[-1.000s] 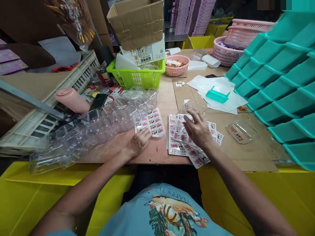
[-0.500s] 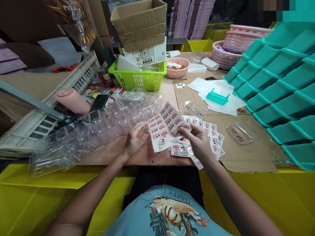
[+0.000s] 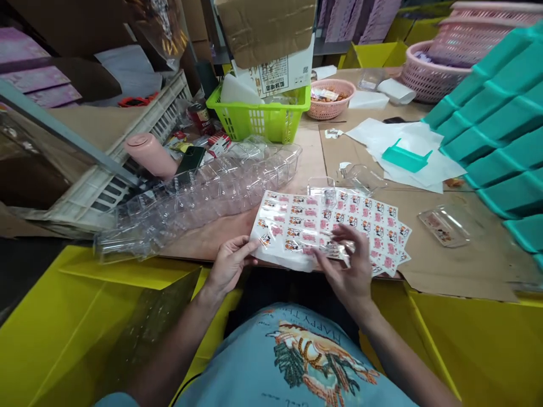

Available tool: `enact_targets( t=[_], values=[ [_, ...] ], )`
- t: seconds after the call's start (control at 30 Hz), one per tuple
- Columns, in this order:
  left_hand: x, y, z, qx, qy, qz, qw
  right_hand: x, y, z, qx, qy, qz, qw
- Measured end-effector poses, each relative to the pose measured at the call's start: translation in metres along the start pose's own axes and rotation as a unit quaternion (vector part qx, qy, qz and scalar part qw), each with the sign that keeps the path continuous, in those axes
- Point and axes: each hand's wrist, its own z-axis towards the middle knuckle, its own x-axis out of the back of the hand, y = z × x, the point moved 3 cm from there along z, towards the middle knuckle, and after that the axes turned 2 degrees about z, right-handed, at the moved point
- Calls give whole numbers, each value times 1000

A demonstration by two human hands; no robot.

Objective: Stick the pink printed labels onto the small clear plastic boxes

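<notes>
My left hand [image 3: 229, 267] pinches the lower left corner of a sticker sheet [image 3: 283, 221], printed with rows of small cartoon figures and pink lettering. The sheet lies nearly flat at the table's front edge, its bottom margin curling a little. Over its right side is my right hand [image 3: 351, 271], fingers spread and curved, the thumb close to the sheet's lower edge. Whether the fingertips touch the paper I cannot tell. More sticker sheets [image 3: 379, 226] fan out beneath and to the right. A clear plastic box [image 3: 445, 225] bearing one such sticker rests on cardboard at the right.
Nested clear plastic containers [image 3: 203, 195] stretch along the left. Behind them stand a pink bottle [image 3: 150, 155] and a green basket [image 3: 258, 116]. Stacked teal trays [image 3: 500, 130] lean at the right. White papers [image 3: 411, 152] carry a teal piece [image 3: 407, 157]. Pink baskets [image 3: 436, 73] stand farther back.
The sheet, held up and bent between both hands before, now lies flatter towards me. My right hand's fingers have loosened from it and spread. The view has swung to the left.
</notes>
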Motion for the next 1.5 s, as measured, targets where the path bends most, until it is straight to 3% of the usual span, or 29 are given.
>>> enact_targets(
  t=[0.07,0.13,0.2,0.3,0.47,0.63,0.77,0.87,0.9,0.97,1.03,1.07,1.1,1.2,1.27,1.3,1.37,1.43,1.5],
  values=[
    [5,-3,-7,-16,12,6,1000,-13,-19,1,141,-18,-87,986],
    [2,-8,-14,-28,-9,4,1000,-37,-30,-1,208,-129,-112,963],
    [-4,-12,-20,-36,-38,-4,999,-58,-34,-5,221,-199,-121,947],
    [-9,-16,-26,-39,-51,-5,998,-73,-32,-9,217,-186,-142,948],
    [-9,-12,-28,-92,-57,77,991,-72,-33,-10,228,-186,-170,941],
    [-14,-13,-25,-124,-68,110,984,-71,-30,-9,172,-189,-99,962],
    [-1,-19,-15,-70,-57,94,991,-61,-8,3,-15,-147,54,988],
    [24,-14,1,-97,-7,205,974,-42,8,19,-115,-72,109,985],
    [31,-9,6,-139,29,270,952,-36,11,25,-111,-51,103,987],
    [37,3,11,-262,116,394,873,-25,13,36,-80,-15,84,993],
    [26,13,9,-372,174,456,790,-21,13,44,-60,6,81,995],
    [16,15,7,-400,170,455,777,-22,12,47,-55,8,79,995],
    [5,16,6,-407,146,437,789,-24,11,49,-44,7,69,997],
    [-26,9,13,-333,17,342,878,-32,8,53,9,-18,11,1000],
    [-30,4,25,-274,-24,305,912,-31,12,58,-2,-28,26,999],
    [-26,3,32,-259,-25,308,915,-26,17,61,-24,-20,53,998],
    [-14,7,41,-271,3,350,897,-13,27,71,-66,25,98,993],
    [-4,16,38,-336,68,408,846,-1,31,79,-69,63,93,991],
    [-6,27,25,-399,125,426,802,3,26,82,-35,66,60,995]
  ],
)
